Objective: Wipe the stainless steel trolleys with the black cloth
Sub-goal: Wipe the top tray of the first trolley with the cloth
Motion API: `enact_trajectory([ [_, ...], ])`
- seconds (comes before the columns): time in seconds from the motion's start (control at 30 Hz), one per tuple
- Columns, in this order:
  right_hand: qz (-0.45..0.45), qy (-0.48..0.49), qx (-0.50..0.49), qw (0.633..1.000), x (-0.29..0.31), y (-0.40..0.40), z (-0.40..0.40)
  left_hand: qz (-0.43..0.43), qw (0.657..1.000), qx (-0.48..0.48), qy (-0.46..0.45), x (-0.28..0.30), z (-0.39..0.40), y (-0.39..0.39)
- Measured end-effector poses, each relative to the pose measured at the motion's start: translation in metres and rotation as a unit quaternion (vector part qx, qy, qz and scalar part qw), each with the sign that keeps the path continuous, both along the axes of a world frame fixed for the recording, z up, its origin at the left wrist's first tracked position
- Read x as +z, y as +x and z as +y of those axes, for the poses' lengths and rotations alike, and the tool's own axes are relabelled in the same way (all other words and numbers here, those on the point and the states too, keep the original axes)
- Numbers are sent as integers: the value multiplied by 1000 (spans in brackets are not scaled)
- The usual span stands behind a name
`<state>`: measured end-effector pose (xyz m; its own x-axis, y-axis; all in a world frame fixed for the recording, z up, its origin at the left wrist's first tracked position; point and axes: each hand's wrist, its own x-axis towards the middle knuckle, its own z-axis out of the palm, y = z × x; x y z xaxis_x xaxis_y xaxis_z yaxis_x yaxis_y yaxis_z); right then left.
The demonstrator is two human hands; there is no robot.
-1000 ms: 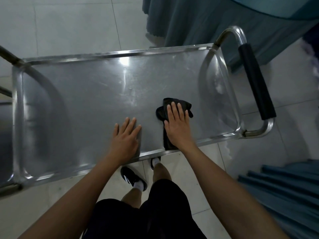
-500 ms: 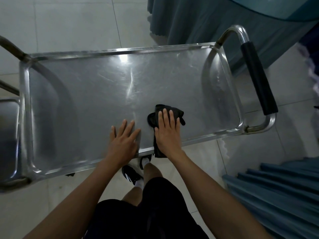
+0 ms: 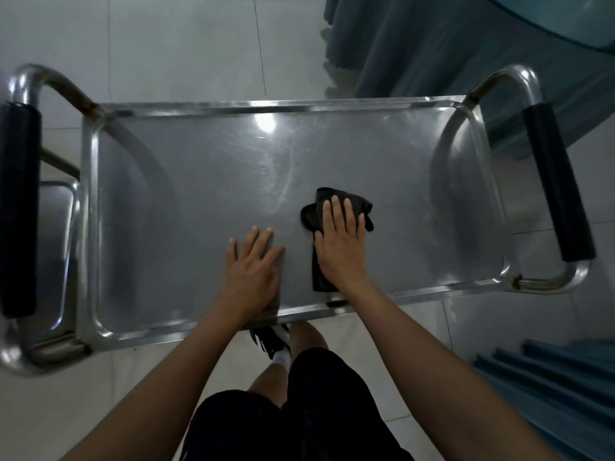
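Observation:
A stainless steel trolley (image 3: 199, 181) fills the middle of the view, its shiny top tray seen from above. The black cloth (image 3: 312, 214) lies crumpled on the tray near the front edge, right of centre. My right hand (image 3: 339, 241) presses flat on the cloth with straight fingers, covering most of it. To its left, my left hand (image 3: 253, 271) rests flat on the bare steel by the front rim, fingers spread and holding nothing. The trolley's handles, each with a black foam grip, stand at the left end (image 3: 16, 207) and the right end (image 3: 559, 184).
A second steel trolley tray (image 3: 53, 241) shows at the far left, below the left handle. Blue-green cloth drapes (image 3: 432, 51) hang behind the trolley at top right, and more folds (image 3: 549, 377) lie at bottom right. The floor is pale tile. My legs and shoes are under the front edge.
The view has shifted so the whole trolley and its left handle now show. My right hand slid the cloth left along the tray, closer to my left hand, which stays flat near the front rim.

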<state>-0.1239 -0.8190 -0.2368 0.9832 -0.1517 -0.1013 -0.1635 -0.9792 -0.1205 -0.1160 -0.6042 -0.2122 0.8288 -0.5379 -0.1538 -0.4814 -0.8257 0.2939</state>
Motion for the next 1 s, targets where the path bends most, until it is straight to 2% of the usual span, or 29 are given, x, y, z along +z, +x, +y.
enact_trajectory([
  [0.73,-3,16,31,999,0,217,-37,50,996,34,70,8,-3,106],
  [1.0,-12,-3,90,996,0,240,-9,35,997,32,56,13,-1,102],
])
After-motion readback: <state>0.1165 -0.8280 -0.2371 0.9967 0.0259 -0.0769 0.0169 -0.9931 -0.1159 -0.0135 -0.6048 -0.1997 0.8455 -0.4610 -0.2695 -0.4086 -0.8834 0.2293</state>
